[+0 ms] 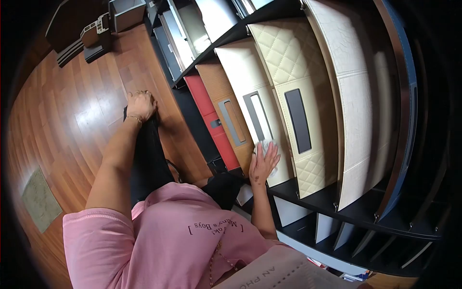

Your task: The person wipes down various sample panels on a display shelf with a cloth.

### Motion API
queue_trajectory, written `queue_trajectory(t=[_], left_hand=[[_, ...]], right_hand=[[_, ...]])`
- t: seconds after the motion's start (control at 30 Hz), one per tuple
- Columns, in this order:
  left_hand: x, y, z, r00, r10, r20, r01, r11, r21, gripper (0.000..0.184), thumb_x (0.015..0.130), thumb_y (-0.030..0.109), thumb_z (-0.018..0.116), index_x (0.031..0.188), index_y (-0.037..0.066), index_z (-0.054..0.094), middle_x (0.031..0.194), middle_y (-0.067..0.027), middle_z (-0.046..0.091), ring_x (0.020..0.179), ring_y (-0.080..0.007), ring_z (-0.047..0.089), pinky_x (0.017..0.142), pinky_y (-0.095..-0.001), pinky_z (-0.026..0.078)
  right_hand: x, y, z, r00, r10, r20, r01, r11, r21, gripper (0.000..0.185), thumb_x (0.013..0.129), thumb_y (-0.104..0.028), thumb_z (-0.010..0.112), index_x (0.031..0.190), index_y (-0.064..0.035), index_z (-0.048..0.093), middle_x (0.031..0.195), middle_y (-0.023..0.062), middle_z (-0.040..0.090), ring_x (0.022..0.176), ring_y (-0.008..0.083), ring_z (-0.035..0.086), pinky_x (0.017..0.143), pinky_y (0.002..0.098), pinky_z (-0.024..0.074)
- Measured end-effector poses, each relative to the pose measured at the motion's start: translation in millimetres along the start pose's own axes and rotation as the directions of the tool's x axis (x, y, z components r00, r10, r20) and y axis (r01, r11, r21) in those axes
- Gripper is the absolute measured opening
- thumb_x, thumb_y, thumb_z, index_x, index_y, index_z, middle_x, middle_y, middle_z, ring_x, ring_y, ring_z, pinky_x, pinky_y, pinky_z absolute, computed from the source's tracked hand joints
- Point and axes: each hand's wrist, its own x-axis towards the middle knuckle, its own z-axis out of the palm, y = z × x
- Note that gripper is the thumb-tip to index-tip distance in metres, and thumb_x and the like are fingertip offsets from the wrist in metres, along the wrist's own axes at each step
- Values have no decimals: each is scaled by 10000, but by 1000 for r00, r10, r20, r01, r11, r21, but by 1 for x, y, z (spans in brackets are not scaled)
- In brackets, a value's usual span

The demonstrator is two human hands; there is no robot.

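Observation:
My right hand [263,164] presses a crumpled white cloth [274,169] against the lower part of a glossy white panel [243,62]. The fingers are spread over the cloth, which covers the area just below the panel's grey-framed slot handle [258,115]. My left hand [141,105], wearing rings and a bracelet, rests over my bent knee in dark trousers [147,154]. Its fingers drape over the knee with the tips hidden; nothing shows in it. Next to the white panel stand a brown panel [215,82] and a quilted cream panel [279,48].
A red panel [199,98] and a textured white panel [358,111] stand in the same black rack [308,209]. Lower slots hold more boards [327,226]. Wooden flooring [77,106] spreads to the left, with a greenish mat [41,200] and dark sample pieces [96,41] at the back.

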Motion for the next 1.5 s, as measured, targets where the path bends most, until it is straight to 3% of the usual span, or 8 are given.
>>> queue_trajectory(t=[0.53,0.87,1.07,1.17,1.27,1.3,1.37,1.5], left_hand=[[2,3,1,1000,5,15,-5,999,-33,365,857,405,524,947,94,693,998,-105,673,1024,-240,601,871,-438,392],[2,11,4,996,60,-61,-61,998,-13,288,870,370,532,898,123,676,944,-117,674,980,-291,604,831,-464,403],[-3,32,10,958,127,-257,-164,978,-128,413,815,379,634,1116,97,609,1101,-115,629,1051,-284,577,862,-451,415],[12,76,-26,918,-38,-396,-180,847,-500,622,755,389,710,1250,67,515,1220,-168,565,1145,-334,521,957,-471,391],[58,121,-90,719,-94,-689,-434,713,-550,832,722,424,738,1340,-14,393,1337,-268,449,1241,-393,441,1045,-447,349],[72,133,-119,658,-133,-741,-525,625,-578,889,721,455,734,1360,-37,360,1370,-293,408,1272,-402,411,1058,-436,341],[89,154,-185,658,-268,-704,-575,425,-699,958,708,532,728,1357,-63,352,1349,-289,439,1252,-415,431,1040,-431,364],[124,170,-274,739,-50,-671,-549,533,-644,1005,660,563,748,1370,-37,365,1174,-266,598,1103,-372,585,968,-402,431]], right_hand=[[257,-130,53,886,-444,-135,454,890,49,424,848,-141,588,1260,-238,583,1445,132,367,1349,370,300,1103,548,214],[-16,-6,1,985,145,-92,-147,989,-13,457,912,-252,492,1358,-154,498,1468,233,290,1365,427,247,1107,554,170],[-9,-2,11,924,284,-256,-293,956,2,535,924,-318,458,1411,-102,412,1448,286,274,1339,465,249,1088,585,167],[58,-14,1,950,257,-176,-274,959,-76,533,916,-299,483,1399,-84,417,1406,274,369,1299,451,337,1071,551,247],[129,-28,4,960,279,-20,-268,936,227,521,904,-267,515,1385,-86,430,1320,242,488,1237,424,432,1035,498,338],[146,-28,18,980,89,-180,-49,975,214,516,894,-237,532,1381,-101,432,1250,212,556,1189,405,486,1003,463,389],[177,-60,0,988,26,-149,-14,997,79,517,892,-230,529,1386,-118,426,1265,231,527,1189,425,471,1004,490,380],[198,-66,20,993,17,-116,3,984,177,532,885,-266,502,1403,-176,427,1382,242,405,1250,456,388,1038,533,316]])
